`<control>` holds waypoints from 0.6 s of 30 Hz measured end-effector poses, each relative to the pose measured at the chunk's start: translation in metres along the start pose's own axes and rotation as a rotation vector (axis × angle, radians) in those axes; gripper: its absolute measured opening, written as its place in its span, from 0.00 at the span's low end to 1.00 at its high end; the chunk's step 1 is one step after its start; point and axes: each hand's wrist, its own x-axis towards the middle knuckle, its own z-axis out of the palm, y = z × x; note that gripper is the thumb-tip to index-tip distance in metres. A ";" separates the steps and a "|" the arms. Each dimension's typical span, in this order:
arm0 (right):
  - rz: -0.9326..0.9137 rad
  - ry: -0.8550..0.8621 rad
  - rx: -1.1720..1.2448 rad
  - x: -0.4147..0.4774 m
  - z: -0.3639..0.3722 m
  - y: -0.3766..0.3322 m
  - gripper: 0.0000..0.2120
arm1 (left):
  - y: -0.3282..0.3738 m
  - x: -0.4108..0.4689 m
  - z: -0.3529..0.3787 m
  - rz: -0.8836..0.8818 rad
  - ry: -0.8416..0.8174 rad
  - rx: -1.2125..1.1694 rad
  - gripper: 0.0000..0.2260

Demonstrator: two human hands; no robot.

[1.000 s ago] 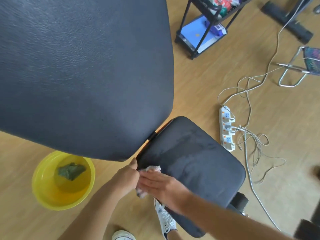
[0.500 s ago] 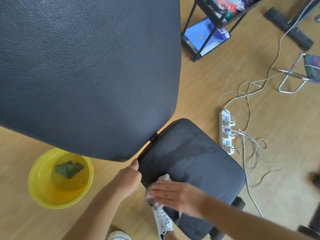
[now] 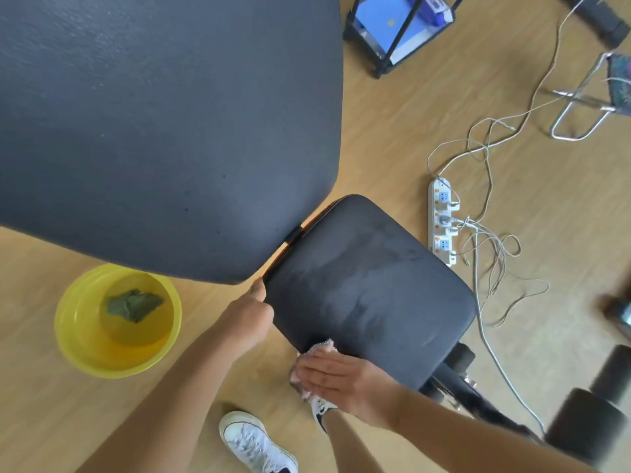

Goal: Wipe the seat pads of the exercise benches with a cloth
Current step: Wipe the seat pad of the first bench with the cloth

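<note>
The bench's black seat pad (image 3: 372, 288) lies in the middle of the view, with damp streaks on its surface. The large black back pad (image 3: 164, 124) rises over the upper left. My right hand (image 3: 336, 378) lies flat on a pale pink cloth (image 3: 322, 345) at the seat pad's near edge, and most of the cloth is hidden under the palm. My left hand (image 3: 249, 315) grips the seat pad's left corner, thumb on top.
A yellow basin (image 3: 85, 349) of water with a dark green rag (image 3: 133, 303) sits on the wooden floor at left. A white power strip (image 3: 441, 227) with tangled cables lies right of the seat. Black foam rollers (image 3: 587, 425) stand lower right. My white shoes (image 3: 252, 442) are below.
My right hand has slid the cloth from the seat pad's left corner along the near edge toward me. My left hand has stayed on the corner.
</note>
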 end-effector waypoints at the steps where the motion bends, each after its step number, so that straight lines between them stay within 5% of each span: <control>1: -0.076 -0.054 -0.010 -0.015 -0.009 0.010 0.15 | -0.001 0.001 0.002 -0.004 0.010 0.000 0.37; 4: 0.102 0.105 -0.106 -0.035 -0.053 0.060 0.15 | -0.003 0.001 0.005 0.001 0.002 0.027 0.38; 8: 1.021 0.697 -0.011 -0.025 -0.085 0.100 0.15 | -0.001 0.002 0.004 -0.013 -0.017 0.132 0.38; 10: 1.191 0.803 0.035 -0.008 -0.068 0.079 0.16 | 0.002 0.002 0.003 -0.025 -0.014 0.159 0.38; 12: 1.078 0.720 0.026 -0.009 -0.035 0.042 0.17 | 0.005 0.001 0.004 -0.048 -0.003 0.192 0.38; 18: 0.341 0.073 0.057 -0.101 0.021 -0.053 0.17 | 0.011 0.008 0.008 -0.079 0.024 0.327 0.42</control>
